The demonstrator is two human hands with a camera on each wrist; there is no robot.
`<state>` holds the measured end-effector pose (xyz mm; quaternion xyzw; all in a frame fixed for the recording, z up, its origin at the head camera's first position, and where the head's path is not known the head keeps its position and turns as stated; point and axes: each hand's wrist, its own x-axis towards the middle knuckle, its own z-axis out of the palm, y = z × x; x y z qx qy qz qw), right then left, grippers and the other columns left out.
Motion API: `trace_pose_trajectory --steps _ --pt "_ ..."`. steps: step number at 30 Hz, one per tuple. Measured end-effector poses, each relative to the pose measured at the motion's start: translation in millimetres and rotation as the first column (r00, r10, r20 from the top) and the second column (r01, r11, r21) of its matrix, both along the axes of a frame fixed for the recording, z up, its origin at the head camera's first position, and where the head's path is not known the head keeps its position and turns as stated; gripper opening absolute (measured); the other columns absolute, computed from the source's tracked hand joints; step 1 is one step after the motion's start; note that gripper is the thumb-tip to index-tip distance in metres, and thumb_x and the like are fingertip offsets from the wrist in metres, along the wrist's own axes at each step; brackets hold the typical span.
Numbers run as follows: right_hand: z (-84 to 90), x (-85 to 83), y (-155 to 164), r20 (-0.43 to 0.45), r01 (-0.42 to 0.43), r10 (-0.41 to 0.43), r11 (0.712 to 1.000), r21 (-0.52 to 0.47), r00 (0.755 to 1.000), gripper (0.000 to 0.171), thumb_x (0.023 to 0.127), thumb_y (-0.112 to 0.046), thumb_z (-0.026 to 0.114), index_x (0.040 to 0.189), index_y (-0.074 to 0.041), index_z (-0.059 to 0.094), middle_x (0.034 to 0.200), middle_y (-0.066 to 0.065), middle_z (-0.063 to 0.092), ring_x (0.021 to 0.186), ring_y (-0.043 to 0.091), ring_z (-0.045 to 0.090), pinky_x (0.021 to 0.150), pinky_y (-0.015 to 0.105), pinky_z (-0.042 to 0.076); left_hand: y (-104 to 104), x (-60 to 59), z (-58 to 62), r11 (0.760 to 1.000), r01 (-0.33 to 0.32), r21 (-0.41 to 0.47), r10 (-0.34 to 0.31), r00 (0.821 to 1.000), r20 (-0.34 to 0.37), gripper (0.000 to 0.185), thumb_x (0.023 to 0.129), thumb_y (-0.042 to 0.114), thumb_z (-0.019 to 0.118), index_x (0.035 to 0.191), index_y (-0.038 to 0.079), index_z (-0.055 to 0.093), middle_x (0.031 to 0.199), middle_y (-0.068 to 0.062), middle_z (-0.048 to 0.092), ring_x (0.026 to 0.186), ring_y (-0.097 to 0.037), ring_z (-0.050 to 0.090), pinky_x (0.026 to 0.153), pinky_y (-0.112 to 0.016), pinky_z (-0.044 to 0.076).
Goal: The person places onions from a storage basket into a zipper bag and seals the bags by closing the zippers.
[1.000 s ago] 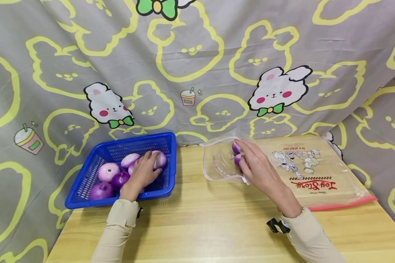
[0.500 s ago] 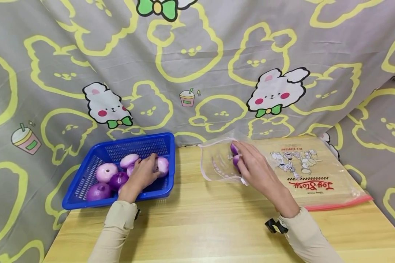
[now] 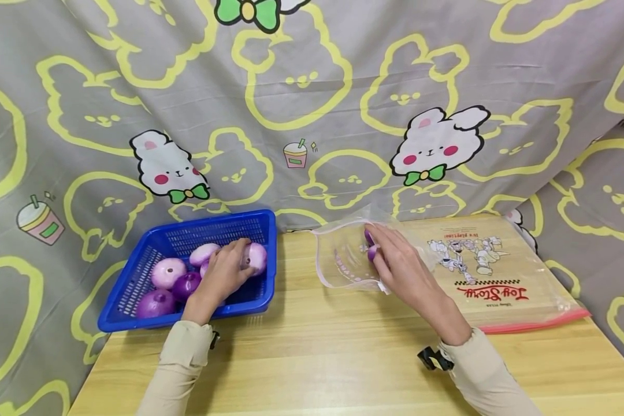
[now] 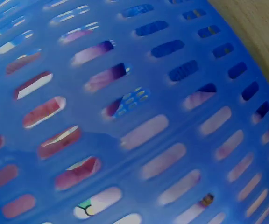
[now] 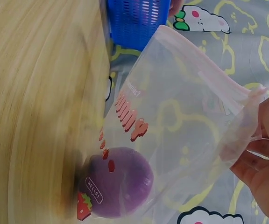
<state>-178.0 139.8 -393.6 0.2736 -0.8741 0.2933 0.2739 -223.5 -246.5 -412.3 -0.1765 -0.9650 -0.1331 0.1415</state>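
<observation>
My left hand (image 3: 222, 278) reaches into a blue plastic basket (image 3: 268, 300) and grips a red onion (image 3: 257, 258) near its right wall. More onions (image 3: 169, 273) lie to the left of that hand. My right hand (image 3: 403, 263) pinches the rim of a clear zip bag (image 3: 338, 263), as the right wrist view shows at the bag's top edge (image 5: 253, 98). The bag's mouth gapes toward the basket. Inside it an onion (image 5: 120, 182) rests low, behind printed red letters. In the left wrist view the basket wall (image 4: 92, 126) hides most of the left hand.
A larger transparent bag (image 3: 499, 294) with a red zip edge and cartoon print lies flat on the wooden table (image 3: 312, 358), right of the right hand. A grey patterned cloth (image 3: 301, 196) hangs behind the table.
The left hand has shifted slightly on the onion, which has turned a little against the basket's right side. The right hand and the clear bag have stayed nearly still.
</observation>
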Motion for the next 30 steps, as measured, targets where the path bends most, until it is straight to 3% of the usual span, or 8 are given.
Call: trace_pose_trajectory --steps 8,30 --pt "0.5 -0.5 1 -0.007 -0.001 0.001 1.000 -0.010 1.000 0.049 0.093 0.001 0.056 0.142 0.003 0.050 0.143 0.020 0.052 0.132 0.034 0.050 0.110 0.047 0.040 1 2.0 5.7 0.999 0.036 0.022 -0.035 0.997 -0.065 0.063 0.076 0.014 0.086 0.128 -0.004 0.056 0.125 -0.026 0.060 0.117 -0.043 0.056 0.095 -0.062 0.044" --pt "-0.3 -2.4 0 -0.025 -0.004 0.003 1.000 -0.029 1.000 0.048 0.095 -0.001 0.057 0.142 0.004 0.050 0.142 0.021 0.053 0.132 0.034 0.050 0.109 0.046 0.040 -1 15.0 14.0 0.990 0.098 0.106 -0.083 0.987 -0.137 0.064 0.074 0.006 0.085 0.129 -0.006 0.055 0.127 -0.027 0.058 0.121 -0.044 0.052 0.107 -0.054 0.038"
